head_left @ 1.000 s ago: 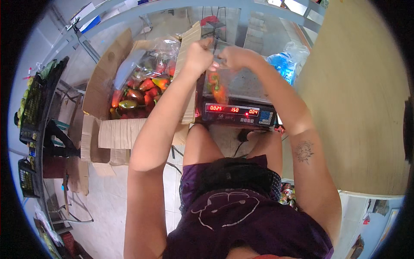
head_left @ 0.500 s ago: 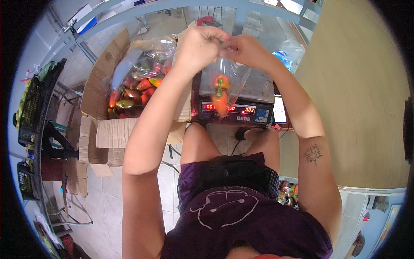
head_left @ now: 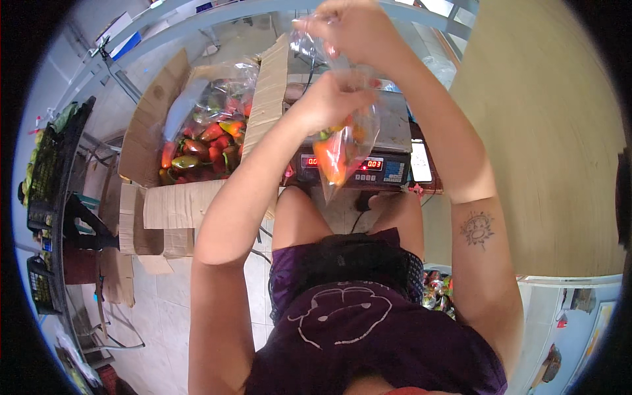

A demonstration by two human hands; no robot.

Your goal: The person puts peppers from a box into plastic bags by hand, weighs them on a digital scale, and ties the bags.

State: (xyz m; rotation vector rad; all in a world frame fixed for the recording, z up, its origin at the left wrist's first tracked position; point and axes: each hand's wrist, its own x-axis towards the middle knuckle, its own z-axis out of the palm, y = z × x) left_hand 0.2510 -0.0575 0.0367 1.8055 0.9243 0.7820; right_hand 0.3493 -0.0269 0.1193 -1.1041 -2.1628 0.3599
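A clear plastic bag [head_left: 369, 133] with orange-red peppers [head_left: 334, 160] in its lower end hangs in front of a digital scale [head_left: 396, 164] with a red lit display. My left hand [head_left: 332, 104] is closed round the bag's neck just above the peppers. Higher up, my right hand [head_left: 361, 31] grips the bag's gathered top, which is stretched out to the left. Part of the peppers is hidden behind my left hand and the shiny film.
An open cardboard box [head_left: 153, 108] on the left holds loose red and green peppers [head_left: 214, 155] under clear plastic. A phone [head_left: 421, 162] lies at the scale's right. A wooden panel [head_left: 540, 151] borders the right side. Bagged peppers [head_left: 438, 291] sit low behind my right arm.
My right hand has risen with the bag's top. My left hand has moved down onto its neck, and the hands are farther apart. The peppers have turned and bunched together.
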